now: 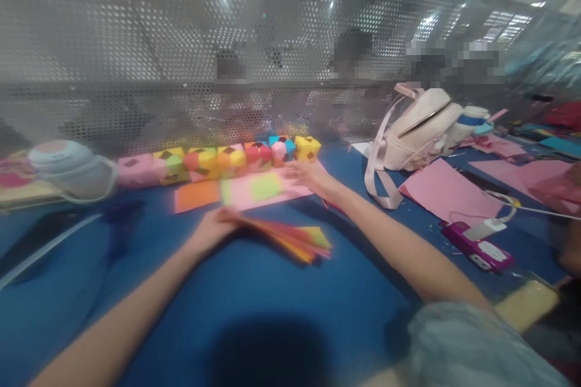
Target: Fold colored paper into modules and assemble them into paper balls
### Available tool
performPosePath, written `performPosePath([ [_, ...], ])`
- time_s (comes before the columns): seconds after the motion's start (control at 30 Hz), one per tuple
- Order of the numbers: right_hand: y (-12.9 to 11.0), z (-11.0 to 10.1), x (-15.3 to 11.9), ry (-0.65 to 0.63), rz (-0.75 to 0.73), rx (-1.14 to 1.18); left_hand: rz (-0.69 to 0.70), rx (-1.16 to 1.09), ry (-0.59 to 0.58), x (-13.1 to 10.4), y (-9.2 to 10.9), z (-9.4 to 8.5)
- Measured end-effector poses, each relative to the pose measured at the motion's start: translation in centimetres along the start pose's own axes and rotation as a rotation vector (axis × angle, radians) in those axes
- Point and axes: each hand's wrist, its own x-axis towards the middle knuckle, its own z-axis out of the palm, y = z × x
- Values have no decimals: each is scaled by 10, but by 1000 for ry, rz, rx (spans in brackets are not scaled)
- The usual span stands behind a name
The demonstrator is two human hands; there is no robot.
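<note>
My left hand is closed on a bundle of colored paper strips, red, orange and yellow, fanning out to the right above the blue table. My right hand reaches forward with its fingers stretched out, blurred by motion, over the right end of a pink paper sheet. A yellow-green paper square and an orange paper piece lie beside or on that sheet. Just behind stands a row of folded paper cubes in several colors, ending in a yellow cube near my right fingertips.
A perforated metal screen rises behind the table, with people blurred beyond it. At left is a pale lidded container. To the right are a cream backpack, pink sheets and a purple power strip with a white plug.
</note>
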Motion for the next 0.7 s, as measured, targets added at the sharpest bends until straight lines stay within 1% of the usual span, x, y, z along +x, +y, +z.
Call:
performPosePath([
  [0.03,1,-6,-16,-91,-22,132,-7,-15,6,1,-1,0],
  [0.07,2,-10,-34,-181,-42,211,-15,-27,12,1,-1,1],
  [0.1,4,-13,-52,-258,-52,232,-22,-35,19,1,-2,1],
  [0.17,6,-10,-84,-359,-30,132,-28,-30,32,2,-2,2],
  [0.2,7,-6,-98,-348,2,32,-27,-23,39,2,-2,2],
  [0.27,9,9,-119,-265,68,-134,-36,-26,55,2,-2,3],
  [0.3,10,17,-126,-222,80,-172,-45,-40,71,2,-3,4],
  [0.37,11,30,-132,-179,61,-171,-63,-93,123,2,-3,6],
  [0.43,11,37,-134,-158,21,-113,-74,-144,181,2,-4,8],
  [0.53,12,41,-132,-96,-10,-34,-109,-181,240,1,-3,12],
  [0.6,12,45,-127,12,11,8,-127,-188,263,0,-2,14],
  [0.7,14,54,-113,222,83,89,-122,-182,259,-1,1,16],
])
